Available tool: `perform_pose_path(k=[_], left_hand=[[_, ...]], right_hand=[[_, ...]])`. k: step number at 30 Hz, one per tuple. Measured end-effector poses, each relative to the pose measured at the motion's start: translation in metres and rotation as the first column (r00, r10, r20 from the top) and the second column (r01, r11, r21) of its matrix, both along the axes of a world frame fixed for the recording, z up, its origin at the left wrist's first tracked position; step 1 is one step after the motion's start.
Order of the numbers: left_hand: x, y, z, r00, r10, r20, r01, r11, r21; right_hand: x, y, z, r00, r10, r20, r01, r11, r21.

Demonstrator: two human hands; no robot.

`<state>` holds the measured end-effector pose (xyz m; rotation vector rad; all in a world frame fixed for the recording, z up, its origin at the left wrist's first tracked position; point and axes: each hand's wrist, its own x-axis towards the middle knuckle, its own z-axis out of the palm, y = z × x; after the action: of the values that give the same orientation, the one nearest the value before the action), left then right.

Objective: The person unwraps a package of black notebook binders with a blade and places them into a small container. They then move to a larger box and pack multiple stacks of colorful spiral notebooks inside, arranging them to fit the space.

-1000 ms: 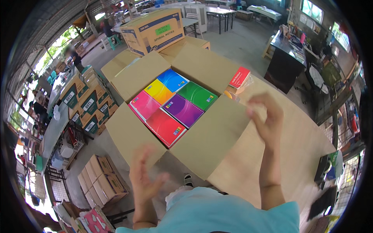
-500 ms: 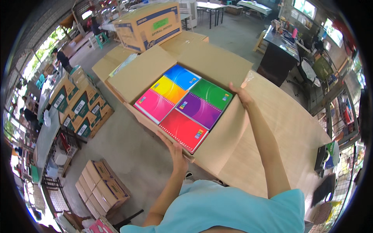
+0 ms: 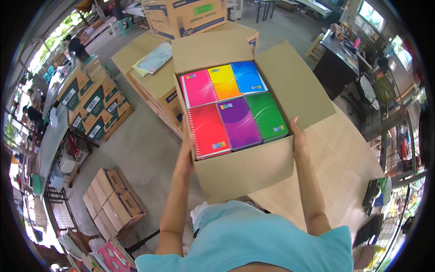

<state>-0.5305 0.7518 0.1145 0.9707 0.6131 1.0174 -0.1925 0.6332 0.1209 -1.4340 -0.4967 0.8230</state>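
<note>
An open cardboard box (image 3: 244, 170) is between my hands, its near flap hanging toward me and its other visible flaps spread outward. Inside lie spiral notebooks in two rows: pink (image 3: 199, 93), yellow (image 3: 225, 82) and blue (image 3: 247, 78) on the far side, then red (image 3: 209, 129), purple (image 3: 238, 124) and green (image 3: 270, 119) nearer me. My left hand (image 3: 186, 152) grips the left wall, its fingers partly hidden by the cardboard. On the right wall, near the front corner, my right hand (image 3: 299, 141) is closed with fingertips pointing up.
Beyond the box sits a closed carton (image 3: 190, 20) on larger cartons, with loose papers (image 3: 155, 59) beside it. A pale wooden table (image 3: 326, 158) extends to the right. Stacked cartons (image 3: 93, 106) and a lower group (image 3: 113, 206) stand left. A person (image 3: 78, 49) is far left.
The box has turned clockwise and shifted right, so its notebook rows now run nearly straight across. Both hands moved with it. The papers on the carton behind are more exposed.
</note>
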Motion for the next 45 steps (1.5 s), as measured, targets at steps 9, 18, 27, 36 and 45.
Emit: perform_pose_path(k=[9, 18, 27, 36, 45], left_hand=[[-0.036, 0.127, -0.003, 0.945, -0.288, 0.153, 0.326, 0.852, -0.409], [-0.055, 0.211, -0.001, 0.866, -0.393, -0.31, 0.303, 0.904, -0.3], [0.066, 0.073, 0.167, 0.752, 0.273, -0.6, 0.56, 0.214, 0.8], [0.176, 0.04, 0.131, 0.445, 0.435, -0.783, 0.872, -0.011, 0.49], [0.193, 0.023, 0.112, 0.4, 0.515, -0.758, 0.869, 0.048, 0.492]], right_hand=[[-0.143, -0.032, 0.03, 0.963, -0.236, -0.13, 0.243, 0.969, 0.043], [-0.163, -0.065, -0.001, 0.989, 0.143, 0.029, -0.146, 0.978, 0.147], [-0.037, -0.168, 0.094, 0.327, -0.546, 0.772, 0.167, 0.837, 0.521], [-0.028, -0.154, 0.117, 0.21, 0.481, 0.851, -0.071, 0.876, -0.477], [-0.034, -0.157, 0.046, 0.323, 0.26, 0.91, -0.086, 0.966, -0.245]])
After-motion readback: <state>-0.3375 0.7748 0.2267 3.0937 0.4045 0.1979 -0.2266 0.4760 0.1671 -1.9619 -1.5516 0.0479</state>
